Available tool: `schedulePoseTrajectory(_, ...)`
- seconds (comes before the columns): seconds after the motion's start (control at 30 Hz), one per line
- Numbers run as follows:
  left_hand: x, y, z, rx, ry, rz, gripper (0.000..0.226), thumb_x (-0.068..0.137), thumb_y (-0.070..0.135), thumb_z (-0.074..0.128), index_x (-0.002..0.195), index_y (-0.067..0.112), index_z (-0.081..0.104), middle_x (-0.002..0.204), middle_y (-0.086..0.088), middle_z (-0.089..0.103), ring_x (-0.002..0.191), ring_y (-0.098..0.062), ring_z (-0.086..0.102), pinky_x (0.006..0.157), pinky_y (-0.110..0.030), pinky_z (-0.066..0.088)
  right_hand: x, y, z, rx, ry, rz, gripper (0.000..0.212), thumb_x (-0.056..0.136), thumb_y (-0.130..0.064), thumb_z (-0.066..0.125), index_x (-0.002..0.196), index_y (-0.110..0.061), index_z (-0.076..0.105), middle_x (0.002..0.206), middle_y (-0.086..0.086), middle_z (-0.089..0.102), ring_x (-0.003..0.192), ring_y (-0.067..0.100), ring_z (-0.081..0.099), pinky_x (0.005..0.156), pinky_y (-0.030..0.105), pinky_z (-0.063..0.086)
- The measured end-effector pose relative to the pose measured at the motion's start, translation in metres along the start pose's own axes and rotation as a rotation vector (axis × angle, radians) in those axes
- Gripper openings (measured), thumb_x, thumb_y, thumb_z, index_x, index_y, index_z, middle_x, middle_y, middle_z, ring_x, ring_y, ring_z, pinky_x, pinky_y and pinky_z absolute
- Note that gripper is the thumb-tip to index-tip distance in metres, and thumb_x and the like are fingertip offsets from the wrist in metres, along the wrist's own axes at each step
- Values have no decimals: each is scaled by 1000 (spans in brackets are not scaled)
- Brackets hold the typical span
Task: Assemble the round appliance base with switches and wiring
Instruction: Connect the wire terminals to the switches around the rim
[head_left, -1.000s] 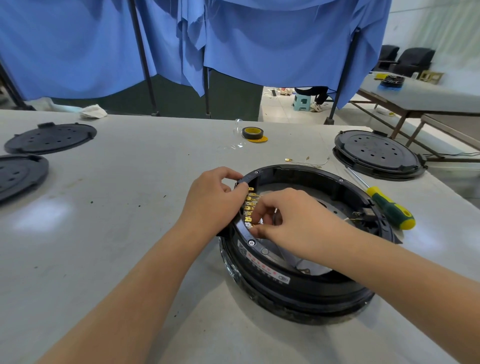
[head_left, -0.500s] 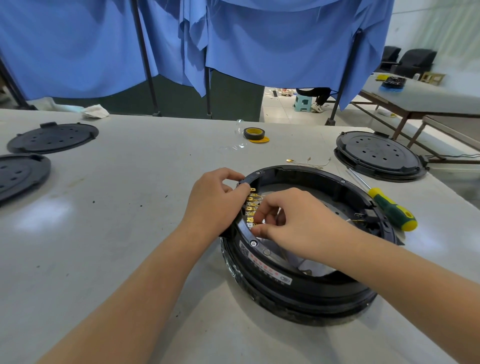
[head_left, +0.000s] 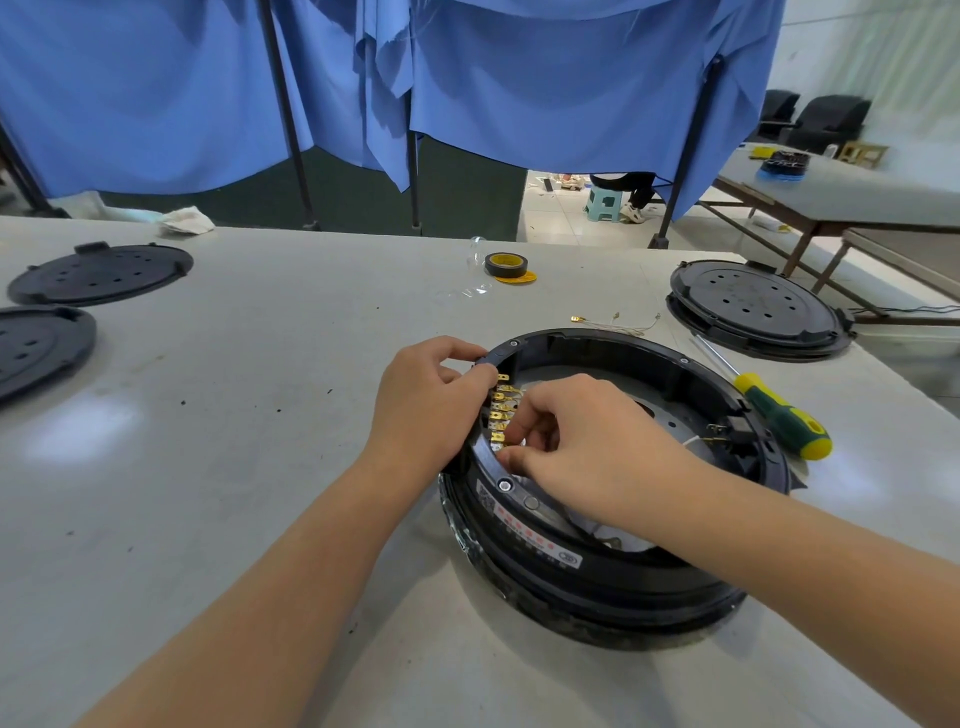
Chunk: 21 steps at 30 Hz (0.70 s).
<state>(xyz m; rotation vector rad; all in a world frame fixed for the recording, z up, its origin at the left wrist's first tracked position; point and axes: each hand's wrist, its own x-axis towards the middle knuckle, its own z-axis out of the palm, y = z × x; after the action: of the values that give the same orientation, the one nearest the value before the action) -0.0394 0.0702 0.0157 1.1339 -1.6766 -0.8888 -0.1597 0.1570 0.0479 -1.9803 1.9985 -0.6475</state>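
The round black appliance base (head_left: 597, 566) is sitting on the grey tabletop (head_left: 260, 415), near and right of centre, with both hands working at its left rim. The left hand (head_left: 431, 400) is gripping that rim from outside, fingers curled over the edge, while the right hand (head_left: 587, 441) is reaching inside and pinching at the row of brass terminals (head_left: 501, 410). A green-and-yellow screwdriver (head_left: 774, 415) is lying just right of the base, and a tape roll (head_left: 506, 265) is sitting farther back.
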Motion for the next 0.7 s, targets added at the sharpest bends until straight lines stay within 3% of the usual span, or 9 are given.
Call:
schedulePoseTrajectory(0.57,1,0,2,12,28,-18,9,81,21,67,87,25,72,53,3,67,48,-7,60,53,-25,49,2,-1,1,-16,-6,-9,26,78,-36,72,61,-30,52,63,-12,56,62,1,51,54,20,34)
schedulePoseTrajectory(0.7,1,0,2,20,32,-16,8,80,22,67,85,25,72,54,-1,67,50,-14,61,55,-28,49,2,0,2,-10,-8,-15,28,78,-36,72,61,-31,51,64,-12,56,63,1,52,55,22,36)
